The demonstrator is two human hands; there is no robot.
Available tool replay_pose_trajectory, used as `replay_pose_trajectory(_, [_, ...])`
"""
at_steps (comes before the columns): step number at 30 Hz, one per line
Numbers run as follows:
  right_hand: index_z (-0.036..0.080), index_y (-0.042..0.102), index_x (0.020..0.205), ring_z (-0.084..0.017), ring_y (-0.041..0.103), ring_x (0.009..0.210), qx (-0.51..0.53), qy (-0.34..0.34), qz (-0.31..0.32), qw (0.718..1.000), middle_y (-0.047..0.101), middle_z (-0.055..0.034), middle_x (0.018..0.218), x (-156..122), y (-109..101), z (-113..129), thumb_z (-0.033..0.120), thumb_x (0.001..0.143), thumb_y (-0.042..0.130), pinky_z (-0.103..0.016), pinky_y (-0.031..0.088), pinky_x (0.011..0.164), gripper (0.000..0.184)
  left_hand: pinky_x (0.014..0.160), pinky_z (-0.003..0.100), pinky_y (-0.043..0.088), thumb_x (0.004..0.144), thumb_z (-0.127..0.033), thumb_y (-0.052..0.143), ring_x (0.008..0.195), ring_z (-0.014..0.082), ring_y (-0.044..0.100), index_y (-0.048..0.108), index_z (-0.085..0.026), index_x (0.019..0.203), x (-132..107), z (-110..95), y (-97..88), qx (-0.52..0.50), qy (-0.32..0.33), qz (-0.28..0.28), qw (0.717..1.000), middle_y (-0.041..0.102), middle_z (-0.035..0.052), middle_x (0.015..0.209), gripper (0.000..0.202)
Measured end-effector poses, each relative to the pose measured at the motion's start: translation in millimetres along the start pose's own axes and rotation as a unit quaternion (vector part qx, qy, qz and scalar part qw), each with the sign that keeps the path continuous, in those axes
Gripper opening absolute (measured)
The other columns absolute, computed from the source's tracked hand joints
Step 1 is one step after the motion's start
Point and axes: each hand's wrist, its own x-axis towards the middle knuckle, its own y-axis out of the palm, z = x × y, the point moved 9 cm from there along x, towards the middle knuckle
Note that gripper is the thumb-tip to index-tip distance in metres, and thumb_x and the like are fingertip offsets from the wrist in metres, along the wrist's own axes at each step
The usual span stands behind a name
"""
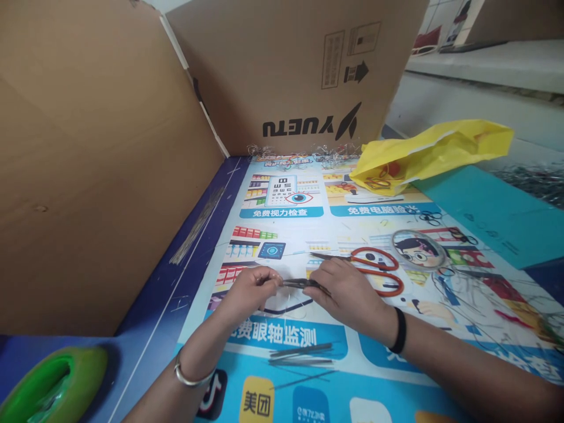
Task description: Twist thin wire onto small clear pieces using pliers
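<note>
Well, green roll [94,367]: lay at the near left corner of the desk [154,329], cut off by the edge of view
Left cardboard panel [110,147]: stood along the left side, plain and brown
Thin wires [196,229]: lay in a loose bundle on the blue strip beside that panel
Left hand [255,288]: had thumb and forefinger pinched together at the tip of the dark tool; whatever was between them was too small to tell; a silvery bracelet [189,380] circled the wrist
Dark tool [297,283]: was between the two hands, above the printed poster [291,229], its narrow end pointing left
Dark strips [302,354]: lay in a small group on the poster, nearer the wearer than the tool
Back cardboard panel [286,76]: stood upright at the far side, its YUETU print upside down
Right hand [341,288]: was closed around the rear of the dark tool; a black band [400,330] sat on the wrist
Scissors [382,274]: lay just beyond the right hand, partly hidden by it, blades leftward, orange-red handles rightward
Yellow bag [436,155]: lay at the far right, overlapping the teal sheet [489,217]
</note>
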Motion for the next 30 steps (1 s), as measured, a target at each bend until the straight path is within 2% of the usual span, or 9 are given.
replay_pose_trajectory(11, [0.018,0.061,0.077,-0.017,0.047,0.074,-0.016,-0.034,-0.032,0.999,0.058,-0.0053,0.074,0,-1,3,0.042,0.088,0.041,-0.03,0.031,0.07,0.033,0.038,0.018,0.026,0.074,-0.027,0.049,0.037,0.0054,0.035,0.057,-0.016,0.072,1,1,1.7,0.042,0.014,-0.007,0.999,0.041,-0.0074,0.046,0.014])
replay_pose_trajectory(17, [0.018,0.062,0.076,-0.017,0.046,0.072,-0.024,-0.039,-0.044,0.998,0.056,-0.0051,0.072,-1,-3,5,0.042,0.088,0.041,-0.029,0.029,0.067,0.034,0.043,0.018,0.028,0.074,-0.023,0.047,0.042,0.0056,0.037,0.059,-0.016,0.071,1,-3,1.0,0.087,0.058,-0.013,0.994,0.044,-0.0056,0.051,0.014])
replay_pose_trajectory(24, [0.018,0.06,0.074,-0.016,0.046,0.071,-0.029,-0.045,-0.033,0.998,0.056,-0.0046,0.071,0,-1,4,0.044,0.088,0.041,-0.029,0.028,0.066,0.035,0.047,0.018,0.03,0.075,-0.022,0.047,0.048,0.0069,0.04,0.061,-0.016,0.07,0,-10,-0.3,0.141,0.097,-0.024,0.985,0.047,-0.004,0.055,0.016])
replay_pose_trajectory(30, [0.017,0.06,0.073,-0.015,0.047,0.068,-0.021,-0.045,-0.023,0.999,0.057,-0.0045,0.07,0,-1,4,0.044,0.088,0.04,-0.028,0.027,0.062,0.037,0.048,0.018,0.031,0.075,-0.02,0.046,0.053,0.0077,0.043,0.06,-0.016,0.07,-1,-13,0.0,0.146,0.114,-0.02,0.983,0.051,-0.0025,0.061,0.015])
